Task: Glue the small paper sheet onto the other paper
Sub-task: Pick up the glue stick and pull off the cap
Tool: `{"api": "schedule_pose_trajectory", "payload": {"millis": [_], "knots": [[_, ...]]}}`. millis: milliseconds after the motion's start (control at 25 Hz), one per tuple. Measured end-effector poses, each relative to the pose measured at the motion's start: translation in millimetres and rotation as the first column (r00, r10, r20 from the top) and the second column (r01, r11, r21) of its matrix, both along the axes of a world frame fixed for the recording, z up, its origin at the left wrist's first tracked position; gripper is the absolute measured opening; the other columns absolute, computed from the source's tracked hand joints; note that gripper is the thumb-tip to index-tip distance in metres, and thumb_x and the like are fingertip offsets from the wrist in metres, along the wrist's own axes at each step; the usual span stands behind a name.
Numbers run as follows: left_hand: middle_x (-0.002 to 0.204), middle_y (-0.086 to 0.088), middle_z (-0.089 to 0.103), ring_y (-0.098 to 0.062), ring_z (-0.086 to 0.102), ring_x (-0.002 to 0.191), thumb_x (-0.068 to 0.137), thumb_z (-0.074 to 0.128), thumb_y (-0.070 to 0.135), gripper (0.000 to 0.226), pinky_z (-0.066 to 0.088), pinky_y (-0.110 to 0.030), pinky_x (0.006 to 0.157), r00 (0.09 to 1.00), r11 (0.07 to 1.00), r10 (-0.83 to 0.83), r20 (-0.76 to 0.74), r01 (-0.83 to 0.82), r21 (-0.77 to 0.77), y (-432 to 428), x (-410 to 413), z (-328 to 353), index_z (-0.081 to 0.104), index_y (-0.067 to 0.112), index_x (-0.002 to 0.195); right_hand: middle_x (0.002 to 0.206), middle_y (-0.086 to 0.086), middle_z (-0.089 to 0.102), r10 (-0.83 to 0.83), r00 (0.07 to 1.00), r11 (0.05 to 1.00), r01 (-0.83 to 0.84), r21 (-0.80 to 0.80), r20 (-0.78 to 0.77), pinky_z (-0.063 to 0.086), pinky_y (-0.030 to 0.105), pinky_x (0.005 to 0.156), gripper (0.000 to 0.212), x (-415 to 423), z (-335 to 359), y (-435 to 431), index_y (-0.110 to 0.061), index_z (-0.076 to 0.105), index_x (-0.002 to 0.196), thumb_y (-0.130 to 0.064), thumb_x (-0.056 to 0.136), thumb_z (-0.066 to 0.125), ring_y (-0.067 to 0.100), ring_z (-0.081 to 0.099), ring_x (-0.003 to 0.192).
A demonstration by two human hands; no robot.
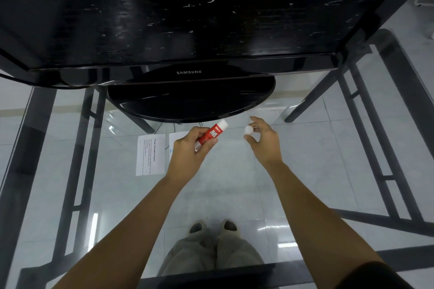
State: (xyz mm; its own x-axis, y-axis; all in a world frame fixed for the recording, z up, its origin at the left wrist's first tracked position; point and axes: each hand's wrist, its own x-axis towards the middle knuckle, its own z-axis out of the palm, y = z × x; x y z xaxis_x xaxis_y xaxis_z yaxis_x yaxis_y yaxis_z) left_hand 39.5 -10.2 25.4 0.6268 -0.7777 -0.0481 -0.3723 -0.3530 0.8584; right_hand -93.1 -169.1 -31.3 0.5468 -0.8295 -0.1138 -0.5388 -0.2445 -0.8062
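My left hand [189,151] grips a red and white glue stick [212,133], tilted with its open white end up and to the right. My right hand [261,139] pinches the stick's round white cap [249,129], a short way to the right of the stick. Below my hands, on the glass table [305,159], lies a printed paper sheet [149,153]. A second white sheet [176,141] lies just right of it, mostly hidden behind my left hand.
A black Samsung monitor [187,19] with a round base [190,98] stands at the back of the glass table, close to the papers. The table's dark metal frame [77,148] and the tiled floor show through the glass, as do my own feet.
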Motion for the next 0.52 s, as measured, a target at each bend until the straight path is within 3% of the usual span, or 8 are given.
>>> {"api": "schedule_pose_trajectory", "payload": {"millis": [280,400,520], "knots": [[0.093,0.016,0.059,0.015,0.053,0.089,0.084,0.063,0.032,0.031,0.039,0.001,0.070,1.000,0.999,-0.004,-0.025,0.003,-0.035,3.4,-3.6,7.3,0.059,0.017,0.111,0.124,0.006,0.052,-0.008,0.999,1.000,0.008,0.003,-0.046,0.040,0.022,0.090,0.062,-7.8,11.8,0.4,-0.013,0.043,0.133,-0.006,0.078,0.070,0.013,0.053,0.107],[0.095,0.019,0.062,0.010,0.059,0.089,0.080,0.066,0.037,0.030,0.041,0.000,0.070,0.996,0.997,0.023,-0.091,-0.029,-0.070,4.1,-2.6,21.0,0.059,0.025,0.107,0.111,-0.003,0.054,-0.098,0.993,0.994,0.101,-0.052,0.072,0.043,0.017,0.082,0.043,-9.0,42.4,12.0,-0.016,0.051,0.125,-0.019,0.084,0.066,0.006,0.054,0.096],[0.089,0.024,0.063,0.011,0.061,0.085,0.073,0.070,0.042,0.023,0.043,-0.001,0.067,0.991,0.993,0.005,-0.130,-0.020,-0.114,7.1,-4.5,39.0,0.055,0.038,0.091,0.102,-0.007,0.064,-0.040,0.977,0.995,0.019,0.102,0.210,0.047,0.015,0.081,0.022,-4.6,82.6,32.1,-0.025,0.063,0.107,-0.036,0.087,0.059,0.002,0.059,0.093]]}}
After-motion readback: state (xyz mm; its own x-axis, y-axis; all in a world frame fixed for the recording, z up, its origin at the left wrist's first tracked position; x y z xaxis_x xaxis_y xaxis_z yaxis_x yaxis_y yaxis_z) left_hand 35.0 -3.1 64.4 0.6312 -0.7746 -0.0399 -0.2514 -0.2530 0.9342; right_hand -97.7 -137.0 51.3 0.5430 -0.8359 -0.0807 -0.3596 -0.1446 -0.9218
